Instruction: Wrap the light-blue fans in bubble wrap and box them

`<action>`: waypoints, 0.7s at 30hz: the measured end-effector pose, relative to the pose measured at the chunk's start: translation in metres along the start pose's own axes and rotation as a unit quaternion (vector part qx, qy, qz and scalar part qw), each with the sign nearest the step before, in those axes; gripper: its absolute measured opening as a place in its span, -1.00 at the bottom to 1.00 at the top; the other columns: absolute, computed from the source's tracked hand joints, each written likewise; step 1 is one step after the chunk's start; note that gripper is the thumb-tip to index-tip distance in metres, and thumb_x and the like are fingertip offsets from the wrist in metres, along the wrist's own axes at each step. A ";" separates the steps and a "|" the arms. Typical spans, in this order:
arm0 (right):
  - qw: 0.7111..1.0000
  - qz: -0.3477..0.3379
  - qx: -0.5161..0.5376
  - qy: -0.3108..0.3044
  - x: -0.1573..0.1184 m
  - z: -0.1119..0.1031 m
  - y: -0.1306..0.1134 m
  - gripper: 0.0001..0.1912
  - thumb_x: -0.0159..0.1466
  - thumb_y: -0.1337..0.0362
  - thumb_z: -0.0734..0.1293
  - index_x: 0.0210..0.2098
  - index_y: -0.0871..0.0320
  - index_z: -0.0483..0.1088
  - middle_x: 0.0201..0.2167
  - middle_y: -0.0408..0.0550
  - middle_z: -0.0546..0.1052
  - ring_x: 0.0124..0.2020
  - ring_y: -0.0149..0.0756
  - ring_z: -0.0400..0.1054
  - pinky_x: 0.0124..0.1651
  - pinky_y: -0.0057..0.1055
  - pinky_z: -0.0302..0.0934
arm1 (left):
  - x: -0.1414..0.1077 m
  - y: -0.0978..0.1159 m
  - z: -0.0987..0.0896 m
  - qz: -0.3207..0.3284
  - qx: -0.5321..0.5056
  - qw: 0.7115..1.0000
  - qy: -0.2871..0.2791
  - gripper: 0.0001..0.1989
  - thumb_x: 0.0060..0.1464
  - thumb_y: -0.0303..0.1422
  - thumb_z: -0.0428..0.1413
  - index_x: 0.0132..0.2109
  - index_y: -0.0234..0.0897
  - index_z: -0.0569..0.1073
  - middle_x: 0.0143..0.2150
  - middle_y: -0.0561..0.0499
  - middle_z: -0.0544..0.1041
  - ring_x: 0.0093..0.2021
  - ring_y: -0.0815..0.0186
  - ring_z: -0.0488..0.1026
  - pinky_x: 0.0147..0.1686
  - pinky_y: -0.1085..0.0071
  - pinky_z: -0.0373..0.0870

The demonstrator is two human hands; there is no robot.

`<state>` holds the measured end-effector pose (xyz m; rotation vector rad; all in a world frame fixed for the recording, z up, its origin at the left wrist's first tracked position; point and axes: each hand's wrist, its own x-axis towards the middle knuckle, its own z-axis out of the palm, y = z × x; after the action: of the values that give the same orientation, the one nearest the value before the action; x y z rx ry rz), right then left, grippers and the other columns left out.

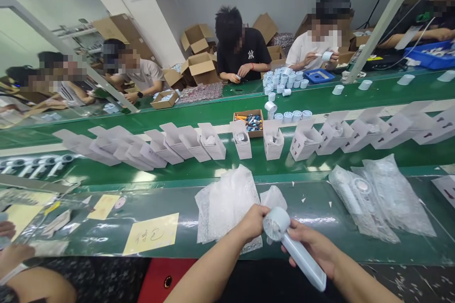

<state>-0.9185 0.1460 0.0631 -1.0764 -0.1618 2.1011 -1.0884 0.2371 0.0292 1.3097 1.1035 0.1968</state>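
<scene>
We faced a long green belt (185,173) that ran across beyond our dark green bench (316,191). Along the belt stood a row of white boxes (244,150), their flaps up. On the bench, at our right, lay clear bubble bags with light-blue items inside (387,199); straight ahead lay a stack of bubble-wrap sleeves (231,203), and to its left a handwritten yellow sheet (152,234). Above the bench's near edge we had a light-blue handheld fan (298,255), tilted, its handle slanting down to the right. Our right hand (316,246) gripped that handle, fingers wrapped around it. Our left hand (253,223) met the round head, its fingers bent; we could not tell whether they pinched it. Small white scraps (330,204) dotted the bench.
</scene>
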 end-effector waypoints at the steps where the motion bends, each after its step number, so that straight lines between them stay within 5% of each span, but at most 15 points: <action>1: 1.000 -0.005 -0.002 0.021 0.001 -0.001 -0.004 -0.53 -0.04 0.17 0.51 -0.16 0.12 0.37 -0.43 -0.12 0.46 -0.42 -0.29 0.40 -0.53 -0.45 0.33 | -0.001 0.004 -0.001 -0.005 -0.012 1.000 0.009 -0.89 -0.17 -0.37 0.16 -0.50 -0.35 0.53 -0.57 0.08 0.46 -0.51 0.35 0.37 -0.46 0.46 0.30; 7: 0.989 -0.001 -0.138 0.059 -0.009 -0.021 -0.013 -0.69 0.05 0.20 0.46 -0.26 0.14 0.36 -0.39 -0.11 0.44 -0.46 -0.35 0.36 -0.53 -0.44 0.34 | -0.001 0.026 0.001 0.017 -0.001 0.995 0.103 -0.84 -0.02 -0.34 0.07 -0.45 -0.31 0.48 -0.58 0.08 0.40 -0.53 0.37 0.33 -0.49 0.45 0.31; 10: 0.987 -0.017 -0.147 0.057 -0.007 -0.021 -0.007 -0.50 0.02 0.21 0.47 -0.08 0.06 0.30 -0.26 -0.11 0.44 -0.45 -0.34 0.36 -0.59 -0.43 0.33 | -0.006 0.038 0.018 0.121 0.081 0.984 0.099 -0.87 0.03 -0.40 0.07 -0.43 -0.26 0.48 -0.46 0.03 0.48 -0.35 0.31 0.41 -0.25 0.38 0.37; 12: 0.992 -0.032 -0.111 0.048 -0.004 -0.020 -0.005 -0.36 0.01 0.20 0.47 0.05 0.02 0.22 -0.28 -0.13 0.43 -0.45 -0.32 0.37 -0.60 -0.43 0.33 | -0.015 0.039 0.023 0.247 0.201 0.943 0.094 -0.84 0.12 -0.43 0.01 -0.35 -0.26 0.48 -0.37 -0.02 0.50 -0.28 0.27 0.41 -0.17 0.34 0.36; 15: 0.994 -0.046 -0.089 0.048 -0.004 -0.020 -0.005 -0.39 0.03 0.18 0.48 0.04 0.07 0.27 -0.32 -0.14 0.41 -0.49 -0.39 0.32 -0.57 -0.42 0.35 | -0.033 0.031 0.016 0.392 0.367 0.838 0.097 -0.75 0.19 -0.51 -0.13 -0.22 -0.30 0.45 -0.33 -0.09 0.49 -0.28 0.25 0.39 -0.23 0.33 0.39; 18: 0.993 -0.061 -0.089 0.056 -0.009 -0.019 -0.005 -0.47 0.05 0.17 0.49 -0.02 0.07 0.32 -0.29 -0.15 0.41 -0.52 -0.45 0.28 -0.54 -0.41 0.35 | -0.041 0.013 0.002 0.437 0.456 0.767 0.118 -0.69 0.16 -0.59 -0.17 -0.07 -0.37 0.40 -0.24 -0.14 0.49 -0.25 0.23 0.40 -0.22 0.31 0.42; 21: 0.992 -0.076 -0.074 0.067 -0.010 -0.016 -0.003 -0.43 0.07 0.14 0.47 0.03 0.03 0.27 -0.28 -0.14 0.42 -0.44 -0.36 0.35 -0.53 -0.39 0.36 | -0.031 -0.001 0.000 0.391 0.500 0.749 0.189 -0.67 0.16 -0.62 -0.17 -0.03 -0.37 0.37 -0.20 -0.16 0.48 -0.21 0.21 0.44 -0.19 0.30 0.45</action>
<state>-0.9011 0.1384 0.0604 -1.2478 -0.3274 1.8972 -1.1045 0.2159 0.0447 2.7972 0.9137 0.5564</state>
